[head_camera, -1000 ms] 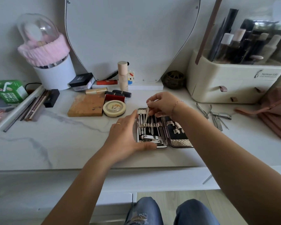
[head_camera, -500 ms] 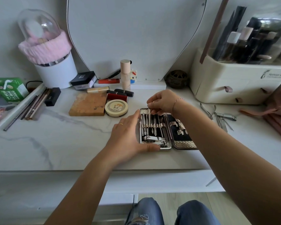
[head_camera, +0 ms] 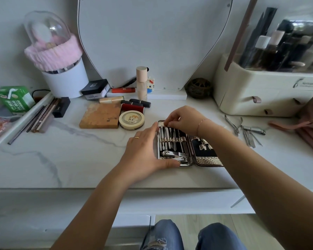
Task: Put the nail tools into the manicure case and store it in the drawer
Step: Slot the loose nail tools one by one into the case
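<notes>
The manicure case [head_camera: 207, 160] lies open on the marble desk, left half filled with several steel tools under a strap, right half mostly bare. My left hand [head_camera: 143, 150] braces the case's left edge, thumb along its front rim. My right hand [head_camera: 184, 119] hovers over the case's far edge, fingertips pinching the top of a thin steel tool [head_camera: 165, 129] in the left half. Loose nail tools [head_camera: 248, 129], nippers, a clipper and thin files, lie on the desk right of the case.
A round compact [head_camera: 131, 120], a cork-coloured palette [head_camera: 100, 115] and lipsticks sit left of the case. A cream cosmetics organiser [head_camera: 264, 94] with small drawers stands at the back right, a pink bag [head_camera: 311, 130] beside it. The desk's front edge [head_camera: 61, 188] runs below my arms.
My right hand has lowered the thin tool into the left half of the case, fingers now at the case's far edge. My left hand has stayed on the case's left side.
</notes>
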`<state>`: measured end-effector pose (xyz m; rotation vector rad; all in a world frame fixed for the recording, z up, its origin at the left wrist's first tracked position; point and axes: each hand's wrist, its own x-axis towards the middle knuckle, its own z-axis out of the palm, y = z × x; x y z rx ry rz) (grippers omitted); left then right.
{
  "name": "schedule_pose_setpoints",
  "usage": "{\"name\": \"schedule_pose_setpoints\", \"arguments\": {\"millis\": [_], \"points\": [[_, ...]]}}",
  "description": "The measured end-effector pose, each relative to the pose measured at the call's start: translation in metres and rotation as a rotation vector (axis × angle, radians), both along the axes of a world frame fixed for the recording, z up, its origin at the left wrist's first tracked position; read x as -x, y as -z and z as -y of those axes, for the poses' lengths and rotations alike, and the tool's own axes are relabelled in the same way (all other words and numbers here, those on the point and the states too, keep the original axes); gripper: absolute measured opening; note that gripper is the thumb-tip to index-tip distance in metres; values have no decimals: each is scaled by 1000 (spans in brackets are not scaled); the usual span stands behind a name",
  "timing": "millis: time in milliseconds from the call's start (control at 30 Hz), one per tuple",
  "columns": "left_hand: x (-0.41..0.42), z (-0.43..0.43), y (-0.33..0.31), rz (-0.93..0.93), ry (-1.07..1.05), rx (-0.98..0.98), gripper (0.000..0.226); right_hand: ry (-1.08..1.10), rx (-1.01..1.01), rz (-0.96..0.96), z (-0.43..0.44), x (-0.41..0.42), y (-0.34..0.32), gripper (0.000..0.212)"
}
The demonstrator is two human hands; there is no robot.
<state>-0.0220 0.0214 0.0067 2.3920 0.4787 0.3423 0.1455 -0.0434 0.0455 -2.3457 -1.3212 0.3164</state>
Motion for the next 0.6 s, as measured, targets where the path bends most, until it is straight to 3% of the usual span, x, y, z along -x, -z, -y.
{"name": "schedule_pose_setpoints", "arguments": {"millis": [100,600], "points": [[-1,-1,2,-5,-3,3,121,-31,70,134,9,4,0,27],[-1,-1,4,-17,-8,13,123,-171,39,270,42,13,19,51]]}}
